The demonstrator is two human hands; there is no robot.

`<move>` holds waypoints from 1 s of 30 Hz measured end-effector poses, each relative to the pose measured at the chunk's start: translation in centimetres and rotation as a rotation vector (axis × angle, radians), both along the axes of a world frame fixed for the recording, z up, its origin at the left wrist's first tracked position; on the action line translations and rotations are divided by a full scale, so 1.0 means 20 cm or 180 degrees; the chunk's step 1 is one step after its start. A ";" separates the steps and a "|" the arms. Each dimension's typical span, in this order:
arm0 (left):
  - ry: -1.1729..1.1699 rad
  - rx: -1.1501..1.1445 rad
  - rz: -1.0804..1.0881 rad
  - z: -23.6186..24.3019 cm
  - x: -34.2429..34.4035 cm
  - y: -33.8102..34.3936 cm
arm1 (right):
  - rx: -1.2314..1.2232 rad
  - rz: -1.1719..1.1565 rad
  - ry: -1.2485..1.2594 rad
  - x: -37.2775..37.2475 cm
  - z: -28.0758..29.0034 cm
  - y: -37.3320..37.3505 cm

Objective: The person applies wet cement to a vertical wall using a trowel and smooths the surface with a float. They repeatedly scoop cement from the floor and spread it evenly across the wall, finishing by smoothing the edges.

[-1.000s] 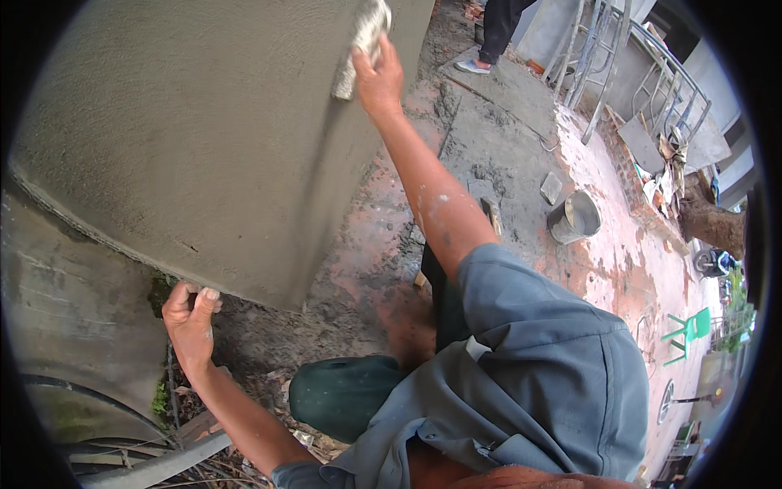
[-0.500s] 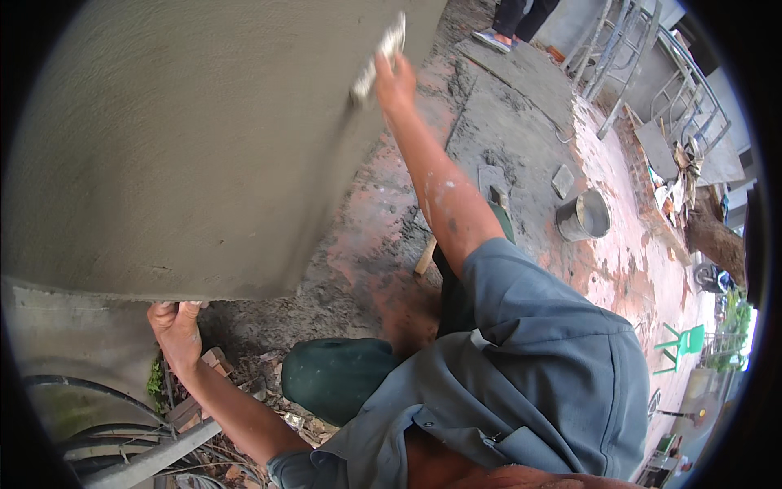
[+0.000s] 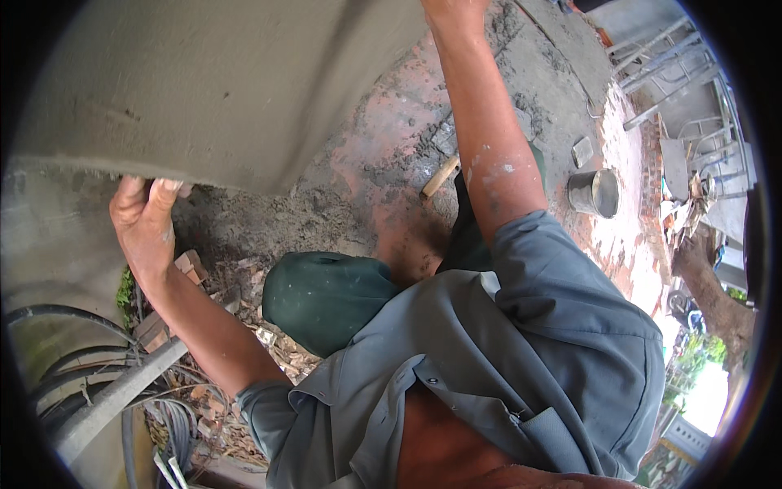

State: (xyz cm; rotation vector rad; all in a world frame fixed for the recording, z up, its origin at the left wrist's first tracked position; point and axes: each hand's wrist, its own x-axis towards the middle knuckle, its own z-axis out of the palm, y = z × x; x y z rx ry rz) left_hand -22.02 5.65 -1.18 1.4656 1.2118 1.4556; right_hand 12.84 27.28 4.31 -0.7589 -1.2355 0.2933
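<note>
A wide wall face of fresh grey plaster (image 3: 220,90) fills the upper left. My left hand (image 3: 147,224) grips its lower edge, fingers hooked onto the wet plaster. My right arm stretches straight up beside the wall. Only the wrist end of my right hand (image 3: 452,10) shows at the top edge of the picture. Its fingers and whatever it holds are cut off.
My knee in green trousers (image 3: 326,297) is bent over loose mortar and broken bricks (image 3: 189,265). A wooden tool handle (image 3: 440,175) and a metal bucket (image 3: 595,193) stand on the reddish ground to the right. Cables (image 3: 65,359) and a grey pipe (image 3: 114,395) lie lower left; metal frames (image 3: 660,57) stand at the upper right.
My right hand, which held a flat plastering tool against the wall, has slid up out of the picture. My left hand stays on the wall's lower edge as my view shifted.
</note>
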 end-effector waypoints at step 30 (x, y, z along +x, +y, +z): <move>-0.0158 0.0013 -0.0067 0.07 0.07 0.01 | -0.4829 0.0862 0.2180 -0.31 -1.38 -0.50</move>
